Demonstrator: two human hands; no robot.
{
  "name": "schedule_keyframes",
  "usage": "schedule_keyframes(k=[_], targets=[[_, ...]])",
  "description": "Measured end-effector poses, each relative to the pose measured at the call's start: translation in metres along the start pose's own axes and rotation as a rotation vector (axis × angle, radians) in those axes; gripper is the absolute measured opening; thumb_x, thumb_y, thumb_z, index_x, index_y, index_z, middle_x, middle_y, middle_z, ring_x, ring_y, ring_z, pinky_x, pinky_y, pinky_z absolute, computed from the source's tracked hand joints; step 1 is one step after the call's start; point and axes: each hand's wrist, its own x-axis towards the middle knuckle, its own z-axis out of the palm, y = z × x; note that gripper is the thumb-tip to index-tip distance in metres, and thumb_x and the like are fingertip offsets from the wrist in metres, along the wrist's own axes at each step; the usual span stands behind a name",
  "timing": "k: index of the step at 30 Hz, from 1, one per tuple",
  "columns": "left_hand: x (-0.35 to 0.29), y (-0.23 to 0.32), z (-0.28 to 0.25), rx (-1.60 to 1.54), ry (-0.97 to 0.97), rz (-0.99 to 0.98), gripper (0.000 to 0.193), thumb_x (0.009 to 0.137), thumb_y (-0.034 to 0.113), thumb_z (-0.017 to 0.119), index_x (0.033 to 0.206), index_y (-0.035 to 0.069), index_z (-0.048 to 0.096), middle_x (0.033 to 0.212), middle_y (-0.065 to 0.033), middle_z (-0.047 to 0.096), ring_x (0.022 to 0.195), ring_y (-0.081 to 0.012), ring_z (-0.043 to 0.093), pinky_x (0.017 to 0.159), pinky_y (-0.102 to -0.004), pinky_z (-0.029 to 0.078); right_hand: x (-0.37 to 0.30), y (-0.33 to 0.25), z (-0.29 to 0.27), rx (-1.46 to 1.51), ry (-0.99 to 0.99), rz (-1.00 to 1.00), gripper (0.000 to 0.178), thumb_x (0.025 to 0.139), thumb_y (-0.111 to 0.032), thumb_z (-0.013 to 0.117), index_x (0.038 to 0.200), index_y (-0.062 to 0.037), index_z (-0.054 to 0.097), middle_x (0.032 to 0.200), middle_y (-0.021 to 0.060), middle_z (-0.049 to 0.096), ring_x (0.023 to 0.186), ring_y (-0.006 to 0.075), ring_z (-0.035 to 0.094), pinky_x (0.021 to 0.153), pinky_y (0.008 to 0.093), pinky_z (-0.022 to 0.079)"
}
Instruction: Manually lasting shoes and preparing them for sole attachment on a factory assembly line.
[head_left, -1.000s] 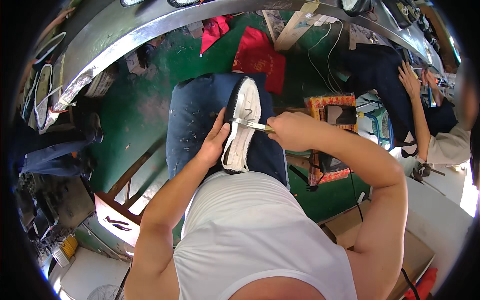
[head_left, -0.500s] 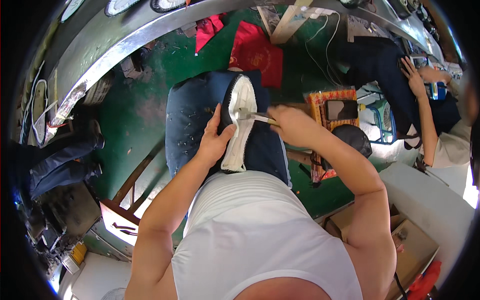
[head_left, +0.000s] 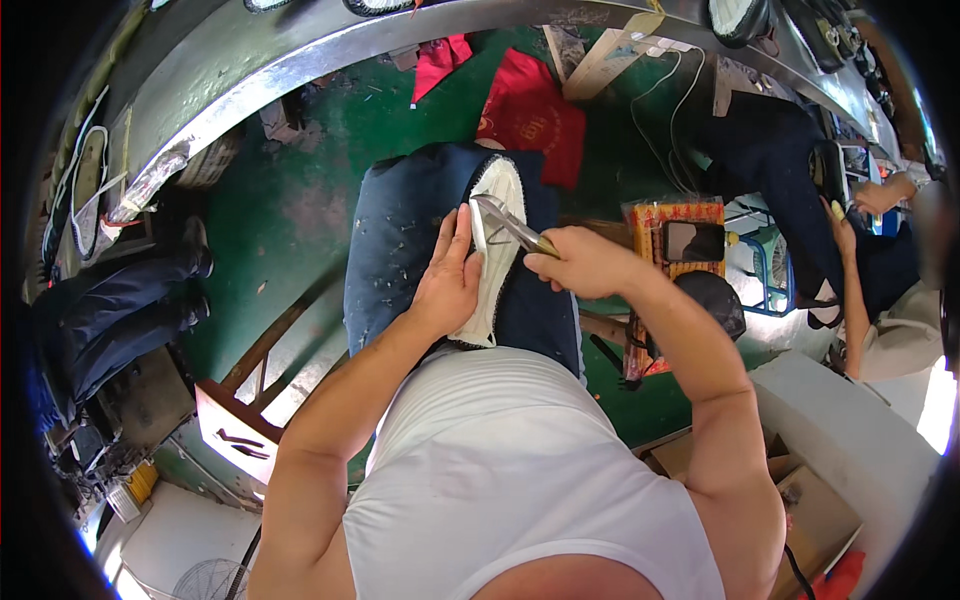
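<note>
Lengthwise across my lap, on dark blue cloth, a shoe [head_left: 488, 285] lies bottom up, toe away from me. Its underside is whitish and a dark rim shows round the toe. My left hand [head_left: 449, 285] steadies it from the left, fingers stretched along the edge and thumb toward the sole. In my right hand [head_left: 585, 262] is a pair of pliers [head_left: 515, 228], gripped by the handles from the right. The metal jaws meet the left edge of the shoe near the front, just by my left fingertips. Whether they pinch the edge is too small to tell.
Ahead curves a metal-edged bench [head_left: 300, 60] with several shoes on it. To the right are a phone [head_left: 694, 241] on a red-and-yellow package and a black cap-like thing [head_left: 710, 300]. A co-worker's arm [head_left: 852, 290] shows far right, another person's legs [head_left: 130, 300] far left.
The pliers have turned and moved up from mid-sole to the shoe's front left edge. My left fingers have closed together along the edge. The view has shifted slightly.
</note>
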Motion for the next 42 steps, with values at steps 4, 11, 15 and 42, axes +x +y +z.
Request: schedule_keyframes(k=[4, 11, 15, 42], targets=[[0.006, 0.024, -0.013, 0.100, -0.092, -0.085, 0.066, 0.099, 0.014, 0.045, 0.157, 0.019, 0.014, 0.154, -0.0278, 0.025, 0.136, -0.0453, 0.039, 0.107, -0.0421, 0.041, 0.000, 0.024, 0.052, 0.412, 0.224, -0.030, 0.036, 0.097, -0.033, 0.056, 0.084, 0.0003, 0.061, 0.070, 0.0068, 0.062, 0.063, 0.0162, 0.060, 0.057, 0.0321, 0.048], [0.014, 0.035, -0.019, 0.263, -0.175, -0.078, 0.058, 0.099, 0.024, 0.044, 0.154, 0.030, 0.025, 0.148, -0.0318, 0.033, 0.114, -0.0504, 0.056, 0.096, -0.0490, 0.049, -0.016, 0.058, 0.019, 1.109, -0.305, 0.094, 0.034, 0.095, -0.027, 0.062, 0.107, 0.0045, 0.061, 0.084, 0.0069, 0.066, 0.071, 0.0191, 0.066, 0.048, 0.0256, 0.049], [0.010, 0.031, -0.022, 0.236, -0.170, -0.137, 0.056, 0.100, 0.025, 0.042, 0.153, 0.031, 0.027, 0.147, -0.0348, 0.033, 0.114, -0.0512, 0.055, 0.096, -0.0501, 0.049, -0.026, 0.030, -0.009, 0.656, -0.094, 0.109, 0.037, 0.099, -0.033, 0.055, 0.103, 0.0032, 0.062, 0.086, 0.0099, 0.068, 0.078, 0.0188, 0.069, 0.049, 0.0292, 0.052], [-0.036, -0.025, -0.049, -0.893, -0.350, -0.292, 0.082, 0.092, 0.015, 0.066, 0.157, 0.004, 0.016, 0.151, -0.0165, 0.039, 0.135, -0.0227, 0.042, 0.112, -0.0342, 0.033, -0.028, 0.008, 0.058, -0.219, 0.120, -0.008, 0.038, 0.102, -0.035, 0.044, 0.101, -0.0007, 0.060, 0.088, 0.0177, 0.069, 0.082, 0.0361, 0.067, 0.075, 0.0449, 0.052]])
